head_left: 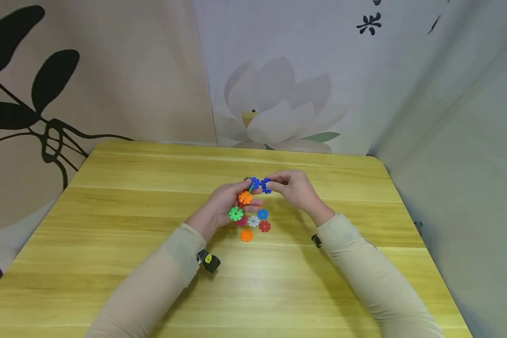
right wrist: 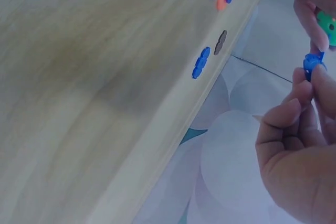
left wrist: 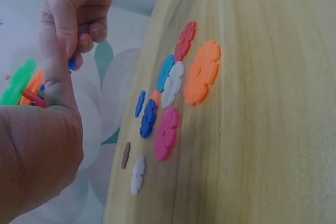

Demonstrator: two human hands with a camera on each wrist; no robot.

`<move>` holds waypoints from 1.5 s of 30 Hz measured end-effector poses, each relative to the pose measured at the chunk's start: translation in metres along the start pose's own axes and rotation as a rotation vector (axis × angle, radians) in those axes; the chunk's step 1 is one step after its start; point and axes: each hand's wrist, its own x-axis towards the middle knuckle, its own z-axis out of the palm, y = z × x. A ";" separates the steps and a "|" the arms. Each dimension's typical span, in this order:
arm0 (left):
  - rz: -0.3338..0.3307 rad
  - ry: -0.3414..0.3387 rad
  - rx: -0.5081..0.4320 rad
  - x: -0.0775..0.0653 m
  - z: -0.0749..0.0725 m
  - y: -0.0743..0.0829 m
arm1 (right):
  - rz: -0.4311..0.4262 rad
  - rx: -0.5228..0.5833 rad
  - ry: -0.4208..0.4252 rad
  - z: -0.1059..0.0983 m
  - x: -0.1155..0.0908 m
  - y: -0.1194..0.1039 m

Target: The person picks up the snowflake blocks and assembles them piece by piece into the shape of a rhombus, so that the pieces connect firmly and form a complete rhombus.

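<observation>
Beige sleeves (head_left: 152, 286) reach toward the surface's (head_left: 270, 286) far edge. Short of it, the left hand (head_left: 226, 202) holds linked discs (head_left: 245, 197); the right hand (head_left: 295, 188) pinches a blue disc (head_left: 264, 185). Joining seems underway; next calls for aligning slots.

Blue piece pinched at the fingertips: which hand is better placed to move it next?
Right, likely: the right hand already pinches the blue piece, while the left hand holds the multicoloured assembly.

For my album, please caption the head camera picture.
Above a wooden table, the left hand holds joined coloured discs; the right hand pinches a blue disc.
</observation>
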 end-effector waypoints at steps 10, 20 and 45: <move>0.003 0.013 0.115 0.000 0.004 0.004 | -0.144 -0.104 0.033 -0.001 -0.004 -0.012; -0.031 0.025 0.103 -0.001 0.006 0.001 | -0.274 -0.163 0.114 0.009 -0.010 -0.016; -0.064 0.100 -0.035 0.005 -0.009 -0.007 | 0.079 -0.355 -0.130 0.015 0.030 0.029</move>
